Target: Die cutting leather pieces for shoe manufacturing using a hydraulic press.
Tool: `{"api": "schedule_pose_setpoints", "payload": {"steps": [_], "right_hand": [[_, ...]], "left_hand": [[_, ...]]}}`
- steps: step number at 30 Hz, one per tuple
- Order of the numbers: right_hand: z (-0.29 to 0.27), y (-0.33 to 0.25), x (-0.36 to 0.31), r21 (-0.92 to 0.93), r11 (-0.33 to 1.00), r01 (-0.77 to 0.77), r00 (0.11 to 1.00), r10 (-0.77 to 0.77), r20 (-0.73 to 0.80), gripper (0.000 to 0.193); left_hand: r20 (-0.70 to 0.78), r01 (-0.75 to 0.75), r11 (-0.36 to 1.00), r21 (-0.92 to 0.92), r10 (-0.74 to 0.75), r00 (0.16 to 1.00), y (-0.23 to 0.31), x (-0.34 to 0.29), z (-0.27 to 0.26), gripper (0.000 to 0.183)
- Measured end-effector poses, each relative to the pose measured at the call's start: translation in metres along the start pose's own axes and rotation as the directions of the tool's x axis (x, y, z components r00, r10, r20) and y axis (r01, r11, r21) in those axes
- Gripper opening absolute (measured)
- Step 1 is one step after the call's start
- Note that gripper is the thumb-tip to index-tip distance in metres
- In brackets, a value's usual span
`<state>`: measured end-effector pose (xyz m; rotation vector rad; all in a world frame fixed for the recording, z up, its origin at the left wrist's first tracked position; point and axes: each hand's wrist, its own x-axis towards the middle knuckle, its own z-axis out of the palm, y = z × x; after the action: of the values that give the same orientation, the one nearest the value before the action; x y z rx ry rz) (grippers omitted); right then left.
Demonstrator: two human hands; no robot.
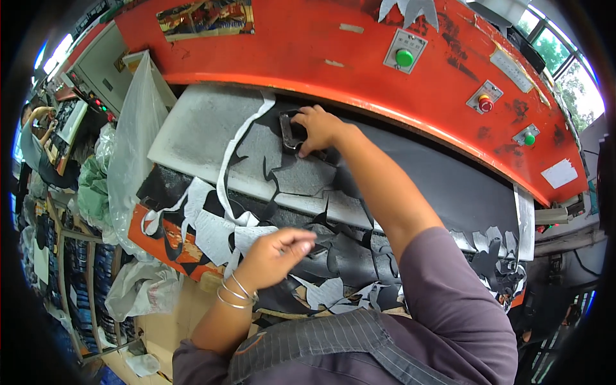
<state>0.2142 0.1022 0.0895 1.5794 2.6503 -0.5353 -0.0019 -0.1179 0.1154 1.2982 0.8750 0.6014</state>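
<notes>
Reaching far under the orange press head [359,61], we are setting our right hand [319,128] on a dark metal cutting die [288,133] that is sitting on a sheet of grey-and-black material [301,176] spread over the pale cutting board [199,125]. The fingers are curling over the die's right and near edges, gripping it rather than resting flat, though we cannot tell how firmly. Our left hand [276,256] is hovering nearer to us, loosely closed with thumb and fingertips pinched together; whether it is pinching a scrap or nothing, we cannot tell. Judging by how things are lying, we are well into the cutting: the sheet around the die is showing several cut-out gaps with ragged borders, and a heap of offcuts [321,269] in grey, white and black is piling along the near edge of the bed, with more scraps [497,256] to the right. Uncut material looks to be remaining just near the die and to its right, so we are judging that more pieces are left to stamp. On the left, a clear plastic bag [131,147] is hanging beside the board, and on the press head the green button [404,58] and red button [486,101] are standing untouched.
</notes>
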Motion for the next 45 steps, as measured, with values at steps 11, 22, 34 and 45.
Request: {"api": "schedule_pose_setpoints", "payload": {"steps": [11,22,34,45], "right_hand": [[0.031,-0.076,-0.164,0.68,0.728,0.086,0.987,0.033,-0.16,0.075],[0.016,-0.022,-0.177,0.648,0.532,-0.545,0.547,0.811,-0.206,0.073],[0.056,-0.011,-0.194,0.323,0.652,-0.686,0.585,0.758,-0.289,0.062],[0.075,-0.01,-0.213,0.354,0.872,-0.339,0.656,0.489,-0.576,0.042]], "left_hand": [[-0.003,0.045,0.675,-0.737,-0.07,0.998,-0.01,0.045,0.002,0.055],[-0.078,-0.177,0.408,0.896,0.537,0.84,-0.007,0.05,-0.043,0.038],[-0.027,-0.233,0.582,0.779,0.403,0.915,-0.059,0.156,0.016,0.069],[-0.006,-0.345,0.616,0.708,0.493,0.87,-0.047,0.136,0.017,0.066]]}}
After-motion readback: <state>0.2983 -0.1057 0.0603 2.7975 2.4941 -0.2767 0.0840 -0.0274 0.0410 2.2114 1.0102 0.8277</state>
